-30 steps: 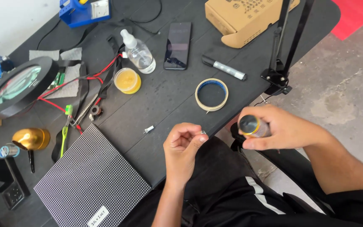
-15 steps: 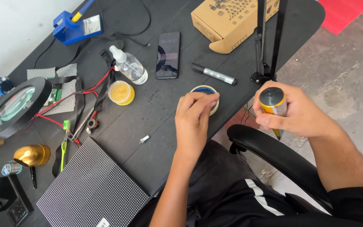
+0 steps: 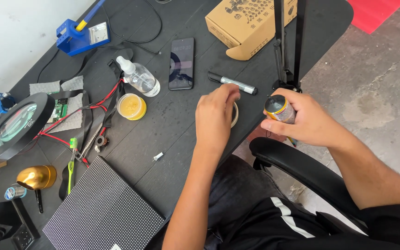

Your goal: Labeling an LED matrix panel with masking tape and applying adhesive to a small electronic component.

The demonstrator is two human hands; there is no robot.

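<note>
left hand [image 3: 216,115] is reaching out over the black table [image 3: 163,153], fingers curled down on the tape roll [image 3: 234,114]. it's covering most of the roll, so i can't tell if it's actually pinching it or just resting on top. right hand [image 3: 302,118] is wrapping snugly around a small can [image 3: 278,109] with a yellow label band and a dark top, and it's holding it off the table edge, above the chair armrest [image 3: 297,166].

the key bit: the roll is lying flat right under the left hand, just beside the right hand's can, so the left is clearly the nearer one. the can is tilting a little, top end pointing up and toward the table. the marker [image 3: 232,83] is lying just past the left fingertips, long axis running left-right and slightly slanted.

packaging-wise: a tan cardboard box [image 3: 248,23] with dark print is sitting at the far edge, next to the black clamp stand [image 3: 285,55]. a clear spray bottle [image 3: 140,78] is lying on its side near the phone [image 3: 181,62], and a round yellow tub [image 3: 131,106] is sitting open nearer the wires. a black led panel [image 3: 103,213] with a small white sticker is occupying the near left corner.
</note>
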